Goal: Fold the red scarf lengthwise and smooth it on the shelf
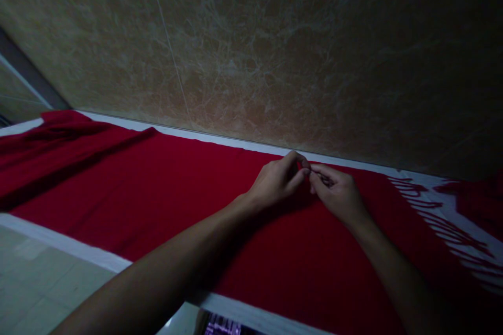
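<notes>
A long red scarf [188,188] with a fringe [451,225] at its right end lies spread over a narrow white surface. Both hands meet above its far edge, right of the middle. My left hand [281,178] is closed, thumb and forefinger pinched together. Touching or almost touching those fingertips, my right hand [334,186] is closed in a pinch too. Something small and dark shows within the right fingers, too dim to name. What the left fingertips hold is hidden.
Behind the scarf rises a brown marbled tile wall [251,57]. The white surface's front edge [70,238] runs above a pale tiled floor [35,272]. Bunched red cloth [481,201] lies at far right. A lit screen [222,324] shows at the bottom.
</notes>
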`<state>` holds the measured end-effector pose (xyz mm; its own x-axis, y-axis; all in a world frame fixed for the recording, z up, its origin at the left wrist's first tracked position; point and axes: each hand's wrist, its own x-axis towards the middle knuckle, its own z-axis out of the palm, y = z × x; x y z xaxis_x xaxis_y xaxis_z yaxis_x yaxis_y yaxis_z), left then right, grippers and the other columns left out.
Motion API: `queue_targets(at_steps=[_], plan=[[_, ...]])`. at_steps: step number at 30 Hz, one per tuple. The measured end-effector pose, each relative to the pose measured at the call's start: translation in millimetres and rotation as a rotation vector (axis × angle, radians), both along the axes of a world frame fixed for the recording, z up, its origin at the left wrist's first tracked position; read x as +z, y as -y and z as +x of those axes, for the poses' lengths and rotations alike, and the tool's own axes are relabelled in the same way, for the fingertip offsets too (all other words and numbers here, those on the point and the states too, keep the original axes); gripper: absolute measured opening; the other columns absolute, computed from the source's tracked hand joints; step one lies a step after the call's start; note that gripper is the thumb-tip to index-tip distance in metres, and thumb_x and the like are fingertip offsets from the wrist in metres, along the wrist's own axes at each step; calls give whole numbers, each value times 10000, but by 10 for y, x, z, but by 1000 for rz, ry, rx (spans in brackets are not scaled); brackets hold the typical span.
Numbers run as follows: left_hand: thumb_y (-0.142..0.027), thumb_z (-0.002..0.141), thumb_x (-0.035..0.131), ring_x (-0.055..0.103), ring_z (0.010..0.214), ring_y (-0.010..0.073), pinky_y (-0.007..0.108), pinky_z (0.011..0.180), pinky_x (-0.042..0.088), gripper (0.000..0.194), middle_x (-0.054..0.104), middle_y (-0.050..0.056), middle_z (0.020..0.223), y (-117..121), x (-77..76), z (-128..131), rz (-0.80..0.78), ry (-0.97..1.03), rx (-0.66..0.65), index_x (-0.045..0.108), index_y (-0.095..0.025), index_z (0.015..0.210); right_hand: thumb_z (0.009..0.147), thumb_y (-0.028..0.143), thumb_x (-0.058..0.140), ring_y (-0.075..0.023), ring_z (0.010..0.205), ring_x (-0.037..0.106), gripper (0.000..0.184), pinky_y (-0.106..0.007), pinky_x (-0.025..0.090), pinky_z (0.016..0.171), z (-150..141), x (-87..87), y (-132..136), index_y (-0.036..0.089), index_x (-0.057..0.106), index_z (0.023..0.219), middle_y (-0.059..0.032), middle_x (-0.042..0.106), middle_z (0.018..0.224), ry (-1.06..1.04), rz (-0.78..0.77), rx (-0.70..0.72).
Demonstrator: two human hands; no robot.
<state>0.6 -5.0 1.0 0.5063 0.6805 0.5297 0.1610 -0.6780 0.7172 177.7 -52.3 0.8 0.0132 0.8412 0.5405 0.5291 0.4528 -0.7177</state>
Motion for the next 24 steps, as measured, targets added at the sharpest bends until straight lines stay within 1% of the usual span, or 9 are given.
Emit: queue_targets(at_steps=[3,6,8,11,16,20,24], plan=[[-323,1000,542,489,615,124,239,601,355,127,583,-41,738,8,5,2,0,-4,7,568,-212,1057,894,389,608,-142,482,580,263,-258,435,490,-12,4,5,175,735,980,37,598,570,-17,-20,8],[-326,1002,533,471,594,119,237,582,332,118,556,-50,711,22,15,0,0,-6,8,556,-215,1031,885,378,615,-137,464,558,207,-253,419,485,-17,4,3,199,677,967,69,546,535,-36,-35,14],[-323,997,533,465,587,117,236,573,318,111,529,-58,684,29,19,-1,4,0,7,553,-215,1017,881,374,625,-134,459,545,178,-252,409,481,-18,1,1,210,652,943,75,533,531,-41,-44,12],[-328,991,533,456,580,114,237,569,314,116,517,-62,682,32,17,-1,6,4,6,547,-215,1012,887,391,619,-137,469,549,193,-257,409,480,-22,0,5,208,660,935,61,553,547,-45,-55,25],[-340,1005,515,485,609,120,246,591,342,135,549,-52,710,26,9,-1,21,-5,15,551,-215,1041,913,412,588,-145,504,575,225,-264,437,508,-30,26,30,207,678,929,44,580,579,-40,-45,39],[-354,1008,514,490,621,124,247,598,354,159,568,-45,737,26,13,-3,2,-27,31,559,-216,1074,940,419,555,-143,501,542,246,-270,410,510,-31,70,49,227,653,822,43,555,554,12,-19,27],[-341,1006,519,499,639,131,249,608,359,173,568,-42,735,35,22,-1,0,-28,27,563,-213,1114,916,386,536,-142,509,512,275,-278,372,514,-23,111,67,239,599,692,33,548,550,78,-8,12]])
